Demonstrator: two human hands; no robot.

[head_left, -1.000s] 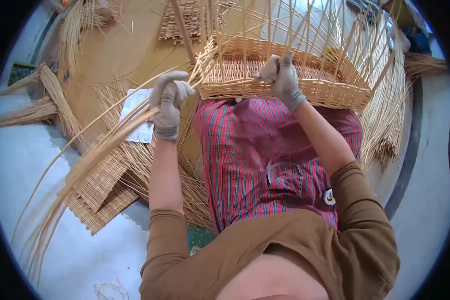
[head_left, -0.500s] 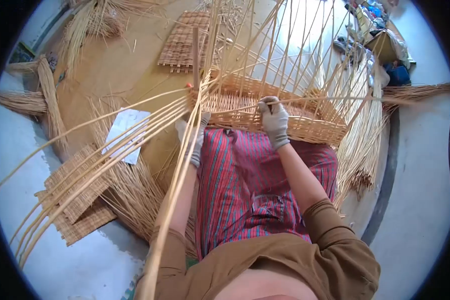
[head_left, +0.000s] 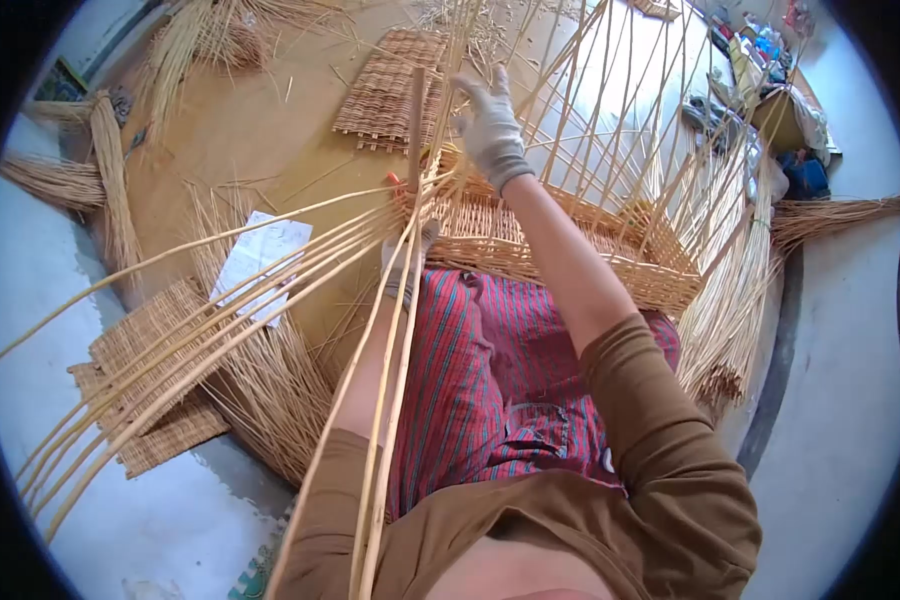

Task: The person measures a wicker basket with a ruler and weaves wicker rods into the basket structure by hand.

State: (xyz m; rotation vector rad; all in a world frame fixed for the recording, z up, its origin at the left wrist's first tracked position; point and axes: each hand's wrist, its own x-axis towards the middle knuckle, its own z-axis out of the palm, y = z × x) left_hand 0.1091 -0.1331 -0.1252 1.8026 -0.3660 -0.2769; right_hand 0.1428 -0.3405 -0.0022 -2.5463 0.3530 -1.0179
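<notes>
A rectangular woven basket rests across my knees, with tall wicker stakes rising from its sides. My left hand, in a pale glove, is at the basket's left corner, partly covered by long rods; what its fingers hold is hidden. Several long rods fan out from that corner to the lower left, and others run down past my left arm. My gloved right hand is raised over the basket's far left side, fingers spread, holding nothing, near the upright stakes. A flat wooden stick stands upright at the corner.
A woven panel lies on the floor beyond the basket. At the left are a white paper, more woven panels and wicker bundles. Another large bundle lies to the right, below a cluttered pile.
My right hand has left the rod it was holding over the basket and moved up and left, its fingers now spread. Another rod now crosses in front of my left arm.
</notes>
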